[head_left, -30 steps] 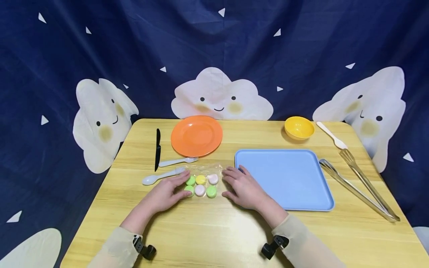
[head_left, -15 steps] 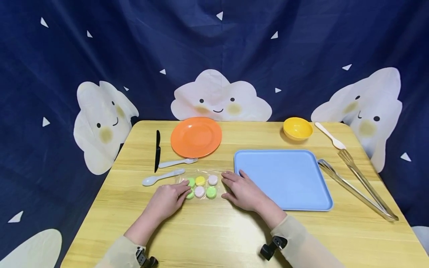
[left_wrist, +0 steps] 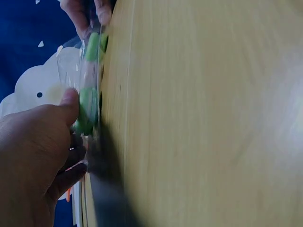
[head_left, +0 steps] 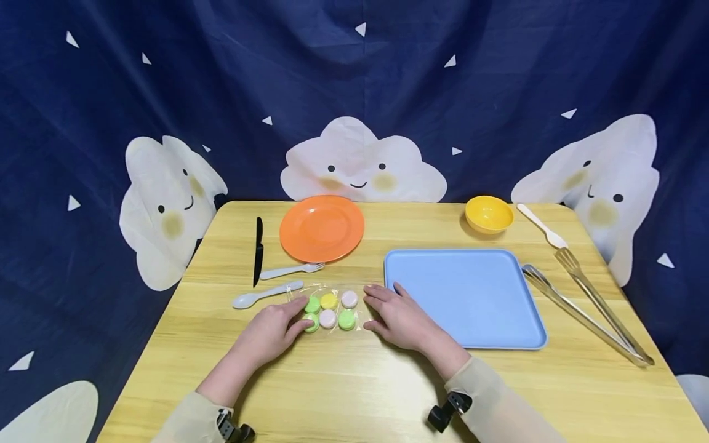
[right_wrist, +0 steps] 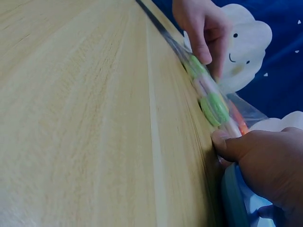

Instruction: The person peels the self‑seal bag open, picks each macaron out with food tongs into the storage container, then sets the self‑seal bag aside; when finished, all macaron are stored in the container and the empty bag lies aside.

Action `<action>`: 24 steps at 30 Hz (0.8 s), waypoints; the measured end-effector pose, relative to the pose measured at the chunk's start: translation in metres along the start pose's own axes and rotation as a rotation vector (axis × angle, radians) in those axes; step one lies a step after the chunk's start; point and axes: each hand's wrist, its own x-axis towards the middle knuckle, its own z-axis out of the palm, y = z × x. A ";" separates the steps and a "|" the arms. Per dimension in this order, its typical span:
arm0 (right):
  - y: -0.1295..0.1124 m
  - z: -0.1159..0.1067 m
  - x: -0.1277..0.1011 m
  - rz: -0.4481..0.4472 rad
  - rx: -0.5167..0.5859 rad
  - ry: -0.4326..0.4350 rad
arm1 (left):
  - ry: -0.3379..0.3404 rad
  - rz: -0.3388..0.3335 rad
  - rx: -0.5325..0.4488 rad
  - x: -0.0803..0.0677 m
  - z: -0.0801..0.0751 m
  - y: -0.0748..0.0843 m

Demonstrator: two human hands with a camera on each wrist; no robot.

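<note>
Both hands are pinching the clear bag of sweets (head_left: 330,309) on the worktop (head_left: 354,381), left hand (head_left: 272,332) and right hand (head_left: 400,319) gripping opposite ends, probably readying to pull it open, needing a firm grip.

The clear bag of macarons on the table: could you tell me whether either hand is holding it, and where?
Both: the left hand pinches the bag at its left end, the right hand at its right end.

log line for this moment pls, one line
left hand: pinches bag of macarons | right hand: holds bag's other edge | bag: flat on table, beside blue tray
</note>
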 end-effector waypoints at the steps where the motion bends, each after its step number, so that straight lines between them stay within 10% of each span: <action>1: 0.000 0.000 0.000 -0.001 0.001 0.002 | 0.006 -0.010 -0.011 -0.001 0.001 0.001; 16: 0.001 0.002 0.001 -0.003 0.007 0.010 | 0.198 0.162 0.091 0.008 -0.004 0.007; 24: 0.002 0.003 0.002 -0.020 0.022 0.040 | 0.176 0.201 0.026 0.010 -0.006 0.002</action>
